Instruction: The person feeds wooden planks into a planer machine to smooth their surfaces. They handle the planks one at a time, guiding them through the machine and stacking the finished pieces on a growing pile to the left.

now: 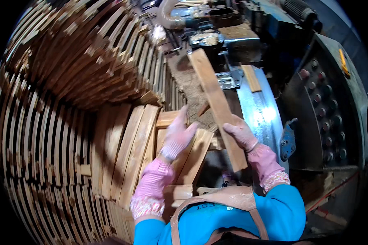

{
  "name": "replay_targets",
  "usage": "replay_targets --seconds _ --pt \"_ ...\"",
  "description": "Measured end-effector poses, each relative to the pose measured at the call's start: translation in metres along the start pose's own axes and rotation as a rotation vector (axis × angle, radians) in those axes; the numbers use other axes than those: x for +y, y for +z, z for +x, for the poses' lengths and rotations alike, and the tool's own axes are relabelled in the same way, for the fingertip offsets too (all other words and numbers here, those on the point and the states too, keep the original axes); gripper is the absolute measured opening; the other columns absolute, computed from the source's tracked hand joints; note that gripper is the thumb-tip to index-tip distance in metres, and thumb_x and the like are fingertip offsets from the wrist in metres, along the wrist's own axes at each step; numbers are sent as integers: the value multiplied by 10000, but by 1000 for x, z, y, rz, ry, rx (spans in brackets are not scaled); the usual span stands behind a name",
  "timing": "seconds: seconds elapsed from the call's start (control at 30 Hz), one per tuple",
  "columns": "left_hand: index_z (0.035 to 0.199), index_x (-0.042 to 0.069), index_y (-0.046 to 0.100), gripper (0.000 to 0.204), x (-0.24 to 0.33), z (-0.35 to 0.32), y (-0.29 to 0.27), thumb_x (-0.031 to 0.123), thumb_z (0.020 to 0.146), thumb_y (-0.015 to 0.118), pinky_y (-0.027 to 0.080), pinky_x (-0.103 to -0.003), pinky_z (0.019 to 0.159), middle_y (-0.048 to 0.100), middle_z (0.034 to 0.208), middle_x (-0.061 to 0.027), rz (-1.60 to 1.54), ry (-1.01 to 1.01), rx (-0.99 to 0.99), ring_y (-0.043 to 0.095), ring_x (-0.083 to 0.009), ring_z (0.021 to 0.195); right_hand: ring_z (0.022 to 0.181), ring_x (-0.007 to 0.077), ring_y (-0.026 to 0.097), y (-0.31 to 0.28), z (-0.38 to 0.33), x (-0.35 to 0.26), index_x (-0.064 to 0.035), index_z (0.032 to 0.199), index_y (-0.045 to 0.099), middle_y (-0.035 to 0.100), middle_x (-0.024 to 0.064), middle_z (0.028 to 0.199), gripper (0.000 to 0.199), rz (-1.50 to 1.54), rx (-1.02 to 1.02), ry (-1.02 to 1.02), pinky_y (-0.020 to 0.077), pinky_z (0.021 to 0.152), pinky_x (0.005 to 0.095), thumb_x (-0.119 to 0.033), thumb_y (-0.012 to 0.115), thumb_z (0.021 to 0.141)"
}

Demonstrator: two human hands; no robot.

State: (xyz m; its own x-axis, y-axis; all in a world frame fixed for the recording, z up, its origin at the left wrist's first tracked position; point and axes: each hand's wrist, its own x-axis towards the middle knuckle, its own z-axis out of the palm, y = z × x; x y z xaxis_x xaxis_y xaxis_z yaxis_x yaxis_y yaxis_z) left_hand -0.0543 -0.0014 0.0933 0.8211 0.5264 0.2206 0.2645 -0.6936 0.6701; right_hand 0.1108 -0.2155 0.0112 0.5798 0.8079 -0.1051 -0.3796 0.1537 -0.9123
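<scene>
A long wooden board (217, 107) slants in the middle, its far end pointing to about 11 o'clock over the metal machine table (261, 114). The right hand (242, 135) in a pink glove grips its edge with fingers curled around it. At 9 o'clock from it, the left hand (178, 135) hangs with fingers spread, holding nothing, above flat boards (135, 147) near the big wood stack (73, 61).

Plank (217, 107) held by right hand (242, 134), slanting from the chest toward the machine (249, 36) ahead. Left hand (178, 134) just left of it, over loose boards (151, 143). Stacked slats (69, 81) far left; control panel (327, 110) right
</scene>
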Motion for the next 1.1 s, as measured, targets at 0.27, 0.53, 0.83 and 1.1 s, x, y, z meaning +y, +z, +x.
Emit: replay_targets --seconds 0.27,0.53,0.83,1.1 --pt "1615 40 333 1127 -50 -121 -105 419 727 915 295 -566 1242 402 1622 -255 990 -502 -223 406 -428 1481 963 441 644 -139 -57 37 -161 1237 685 657 179 1092 346 -1785 587 -95 549 842 563 -189 730 896" --pt "1537 23 441 796 -33 -132 -146 93 801 738 522 -508 1059 639 1349 -300 547 -473 -102 656 -447 1198 1063 427 664 -216 160 39 -149 1181 742 701 156 1102 257 -1769 656 -186 566 856 553 -198 655 944" --pt "1506 15 511 624 14 11 -120 77 901 650 552 -323 924 678 1254 -94 -651 -184 318 655 -189 1070 1511 260 457 71 33 4 -104 1586 501 490 140 1634 787 -185 -338 -128 426 1228 399 -353 847 925" --pt "1455 8 513 576 71 41 70 92 920 707 581 -365 861 677 1251 -146 -916 -339 -56 676 -230 1013 1474 396 492 15 -115 46 -18 1610 401 496 252 1581 1021 -792 382 -286 405 1229 479 -355 887 779"
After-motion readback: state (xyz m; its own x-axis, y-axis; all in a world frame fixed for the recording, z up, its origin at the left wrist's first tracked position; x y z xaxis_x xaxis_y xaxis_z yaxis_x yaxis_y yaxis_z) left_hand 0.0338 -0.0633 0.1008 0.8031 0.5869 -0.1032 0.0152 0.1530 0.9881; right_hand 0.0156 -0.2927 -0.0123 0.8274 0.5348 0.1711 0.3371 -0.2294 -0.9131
